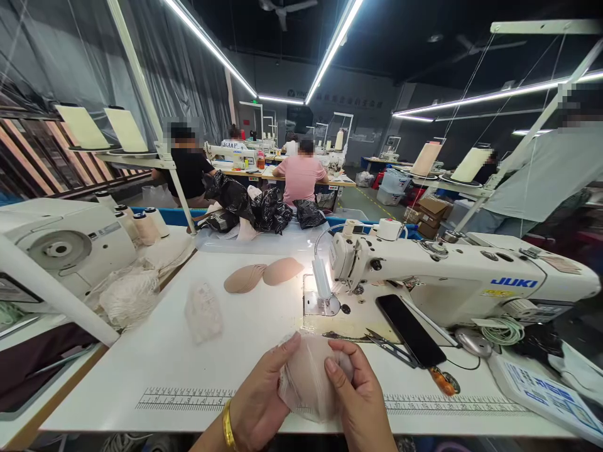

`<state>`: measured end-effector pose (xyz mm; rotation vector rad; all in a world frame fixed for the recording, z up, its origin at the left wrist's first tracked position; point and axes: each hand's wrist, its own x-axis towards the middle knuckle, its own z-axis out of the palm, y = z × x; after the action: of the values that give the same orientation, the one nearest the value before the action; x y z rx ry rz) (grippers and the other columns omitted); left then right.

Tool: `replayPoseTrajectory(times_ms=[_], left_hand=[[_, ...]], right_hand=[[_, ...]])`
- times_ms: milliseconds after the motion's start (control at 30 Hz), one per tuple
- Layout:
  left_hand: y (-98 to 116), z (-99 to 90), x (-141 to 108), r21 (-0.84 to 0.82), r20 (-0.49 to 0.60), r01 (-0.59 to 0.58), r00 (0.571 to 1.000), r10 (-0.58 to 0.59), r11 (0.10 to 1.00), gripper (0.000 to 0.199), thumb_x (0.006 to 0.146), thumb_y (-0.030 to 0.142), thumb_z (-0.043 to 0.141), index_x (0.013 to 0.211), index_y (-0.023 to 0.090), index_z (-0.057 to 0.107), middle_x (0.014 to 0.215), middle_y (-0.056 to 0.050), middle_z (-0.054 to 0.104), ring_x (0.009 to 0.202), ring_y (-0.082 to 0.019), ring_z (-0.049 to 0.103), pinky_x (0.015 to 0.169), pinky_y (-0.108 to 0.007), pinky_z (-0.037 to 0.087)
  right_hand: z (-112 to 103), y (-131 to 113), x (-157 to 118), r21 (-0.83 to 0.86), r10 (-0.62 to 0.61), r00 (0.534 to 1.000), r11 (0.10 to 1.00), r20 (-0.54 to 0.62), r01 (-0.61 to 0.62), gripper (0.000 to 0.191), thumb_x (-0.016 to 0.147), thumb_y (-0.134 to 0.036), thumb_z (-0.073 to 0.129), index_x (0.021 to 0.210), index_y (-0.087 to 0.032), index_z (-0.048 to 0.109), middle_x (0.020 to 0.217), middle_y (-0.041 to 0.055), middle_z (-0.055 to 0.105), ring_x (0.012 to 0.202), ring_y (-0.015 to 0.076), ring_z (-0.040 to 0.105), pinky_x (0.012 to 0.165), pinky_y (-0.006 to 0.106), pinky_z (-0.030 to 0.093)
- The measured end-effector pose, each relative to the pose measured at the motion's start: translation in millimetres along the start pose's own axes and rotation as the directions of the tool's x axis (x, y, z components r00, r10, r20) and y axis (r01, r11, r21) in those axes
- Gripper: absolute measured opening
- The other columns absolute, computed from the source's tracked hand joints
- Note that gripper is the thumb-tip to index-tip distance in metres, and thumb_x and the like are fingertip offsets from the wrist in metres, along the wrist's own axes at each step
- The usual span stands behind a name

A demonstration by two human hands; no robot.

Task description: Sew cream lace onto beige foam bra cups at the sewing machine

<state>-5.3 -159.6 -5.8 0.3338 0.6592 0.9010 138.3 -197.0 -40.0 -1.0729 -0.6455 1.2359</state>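
Both hands hold a pale, thin, layered bundle of rounded fabric pieces [308, 383] just above the front of the white table. My left hand [264, 389] grips its left side, thumb on top, with a gold bracelet at the wrist. On the right side my right hand [355, 389] pinches it between thumb and fingers. Beyond the hands is the lit needle plate [320, 304] of a JUKI sewing machine [447, 270]. Two fanned stacks of tan cup-shaped pieces, a left stack [242, 279] and a right stack [282, 271], lie left of the machine. A clear bag with pale contents [203, 312] lies nearer.
Right of the hands lie thread snips [391, 346], a black phone [411, 329] and a blue-and-white box [541, 395]. A printed ruler [183, 400] runs along the front edge. Black plastic bags [268, 210] sit behind the table. Several people work beyond; one stands at right.
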Motion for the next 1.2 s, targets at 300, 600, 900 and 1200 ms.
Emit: replayPoseTrajectory(times_ms=[300, 600, 900, 1200], left_hand=[[0, -1.8, 3, 0.111, 0.035, -0.069, 0.997, 0.065, 0.991, 0.042, 0.078, 0.035, 0.091, 0.11, 0.01, 0.08, 0.109, -0.017, 0.078, 0.102, -0.032, 0.072, 0.085, -0.035, 0.058], [7, 1.0, 8, 0.116, 0.024, -0.04, 0.999, 0.038, 0.992, 0.03, 0.082, 0.031, 0.086, 0.104, 0.012, 0.081, 0.1, -0.014, 0.078, 0.089, -0.028, 0.073, 0.078, -0.035, 0.058], [67, 16.2, 9, 0.752, 0.588, -0.422, 0.778, -0.224, 0.507, 0.018, 0.081, 0.035, 0.083, 0.092, 0.021, 0.082, 0.095, -0.008, 0.075, 0.092, -0.028, 0.069, 0.086, -0.037, 0.051], [72, 17.1, 92, 0.469, 0.656, -0.782, 0.62, -0.431, -0.411, 0.01, 0.072, 0.013, 0.072, 0.072, 0.022, 0.076, 0.11, -0.007, 0.073, 0.089, -0.024, 0.066, 0.107, -0.048, 0.036]], right_hand=[[-4, 4, 4, -0.012, -0.008, 1.0, 1.0, 0.005, 0.008, 0.044, 0.077, -0.058, 0.086, 0.102, -0.025, 0.071, 0.102, 0.0047, 0.074, 0.092, 0.0253, 0.068, 0.083, 0.035, 0.056], [-5, 4, 3, -0.027, -0.014, 0.99, 0.999, 0.141, 0.018, 0.064, 0.077, -0.06, 0.085, 0.128, -0.029, 0.06, 0.1, 0.004, 0.073, 0.09, 0.0257, 0.068, 0.081, 0.037, 0.054], [-49, -38, 54, -0.494, -0.239, 0.775, 0.653, 0.585, 0.574, 0.053, 0.089, -0.02, 0.069, 0.14, -0.029, 0.056, 0.106, 0.005, 0.072, 0.099, 0.0241, 0.067, 0.09, 0.038, 0.052], [-53, -46, 142, -0.459, -0.154, 0.433, -0.226, 0.888, 0.859, 0.037, 0.091, 0.005, 0.045, 0.093, -0.023, 0.07, 0.1, 0.0041, 0.078, 0.095, 0.0204, 0.065, 0.064, 0.029, 0.043]])
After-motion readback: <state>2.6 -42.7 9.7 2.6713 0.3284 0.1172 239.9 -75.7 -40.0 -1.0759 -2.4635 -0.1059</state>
